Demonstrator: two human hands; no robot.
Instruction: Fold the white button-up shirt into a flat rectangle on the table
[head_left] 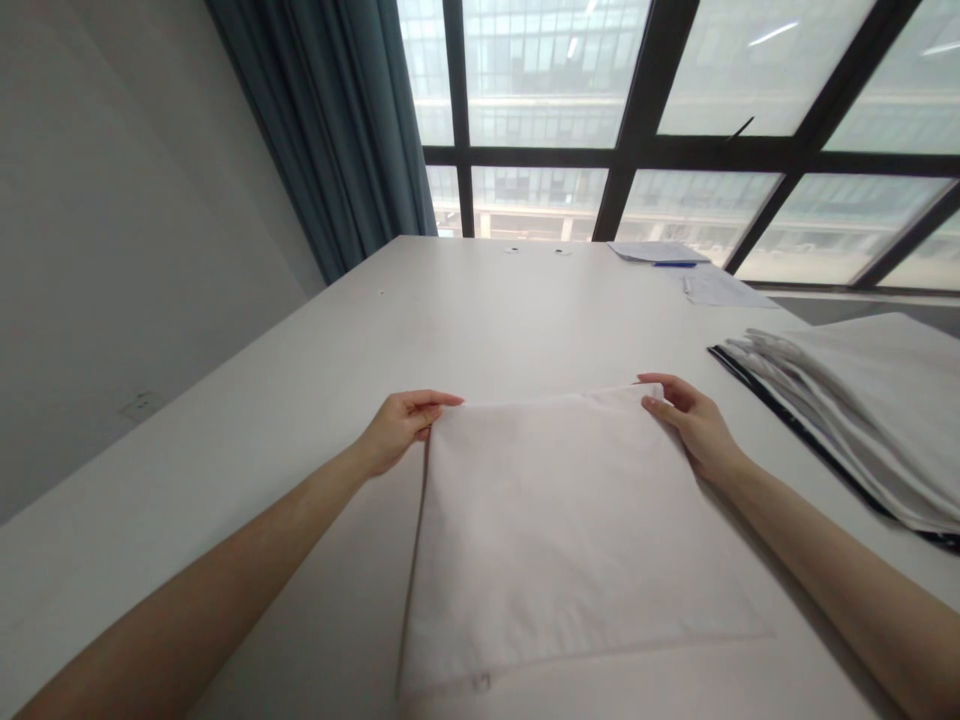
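Note:
A white rectangular piece of cloth (577,520) with a seam along its near edge lies in front of me, its far edge lifted a little off the table. My left hand (401,430) pinches the cloth's far left corner between thumb and fingers. At the far right corner, my right hand (690,420) grips the fabric, thumb on the near side and fingers behind. The far edge runs nearly straight between both hands. Some fingertips are hidden behind the cloth.
The white table (510,320) reaches toward the windows. On the right lies a stack of folded white cloths (877,410) on a dark sheet. Papers (720,288) and a blue pen (675,265) rest at the far right edge. A blue curtain (352,120) hangs at the back left.

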